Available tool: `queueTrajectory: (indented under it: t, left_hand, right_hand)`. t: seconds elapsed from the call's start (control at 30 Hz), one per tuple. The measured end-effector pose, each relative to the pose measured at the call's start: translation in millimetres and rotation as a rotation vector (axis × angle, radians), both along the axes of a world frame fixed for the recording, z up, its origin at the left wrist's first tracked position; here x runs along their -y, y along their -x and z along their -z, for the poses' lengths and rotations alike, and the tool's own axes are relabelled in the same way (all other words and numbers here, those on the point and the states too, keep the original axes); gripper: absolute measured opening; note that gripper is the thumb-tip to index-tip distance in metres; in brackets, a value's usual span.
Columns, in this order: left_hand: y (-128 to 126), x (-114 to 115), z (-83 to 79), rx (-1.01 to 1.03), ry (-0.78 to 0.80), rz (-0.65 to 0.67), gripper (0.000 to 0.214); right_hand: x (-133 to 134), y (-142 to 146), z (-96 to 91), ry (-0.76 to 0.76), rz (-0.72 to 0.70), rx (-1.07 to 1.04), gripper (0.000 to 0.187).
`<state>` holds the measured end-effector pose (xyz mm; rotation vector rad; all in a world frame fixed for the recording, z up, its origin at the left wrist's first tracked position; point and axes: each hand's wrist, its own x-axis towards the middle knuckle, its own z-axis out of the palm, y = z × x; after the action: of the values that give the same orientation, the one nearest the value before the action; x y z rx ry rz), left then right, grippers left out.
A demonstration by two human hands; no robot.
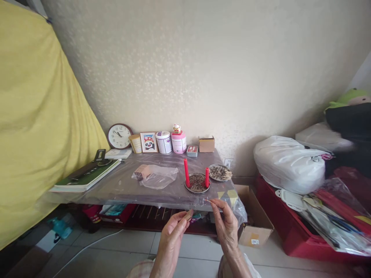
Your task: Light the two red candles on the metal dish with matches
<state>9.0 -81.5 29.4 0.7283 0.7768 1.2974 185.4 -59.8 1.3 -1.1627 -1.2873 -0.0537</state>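
My left hand [173, 233] holds a small matchbox [189, 215] between thumb and fingers, in front of the table's near edge. A thin match [208, 200] is pinched in my right hand [226, 224], its tip pointing left; I make out no flame on it. Beyond my hands, two red candles stand upright on a round metal plate [197, 190] covered in dark specks. The left candle [186, 173] is taller than the right candle [206, 177]. Behind them, a second plate [213, 178] bears several matchsticks [226, 174]. Neither hand touches the candles.
A plastic-covered table [116, 189] carries a clear plastic bag [162, 177], a small carton [142, 172] and a green book [87, 173]. Along the wall stand a clock [119, 136], tins [164, 143] and a panda picture [149, 143]. At right are a cardboard box [255, 233] and red bin [301, 243].
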Motion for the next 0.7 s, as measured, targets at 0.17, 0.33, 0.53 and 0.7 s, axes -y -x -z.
queueTrajectory:
  t: [0.17, 0.33, 0.53, 0.7]
  left_hand:
    - [2, 1, 0.5, -0.005, 0.025, -0.010, 0.033]
    - [10, -3, 7.8, -0.047, 0.017, -0.041, 0.033]
    - [30, -20, 26.5, -0.050, 0.077, -0.110, 0.039]
    - [49, -36, 39.0, -0.076, 0.122, -0.132, 0.044]
  right_hand:
    - [-1, 3, -0.4, -0.014, 0.003, -0.042, 0.013]
    - [-4, 1, -1.7, 0.007, -0.017, -0.093, 0.015]
    - [-5, -1, -0.6, 0.092, -0.098, -0.295, 0.021]
    - [-6, 0, -2.9, 0.114, -0.216, -0.531, 0.023]
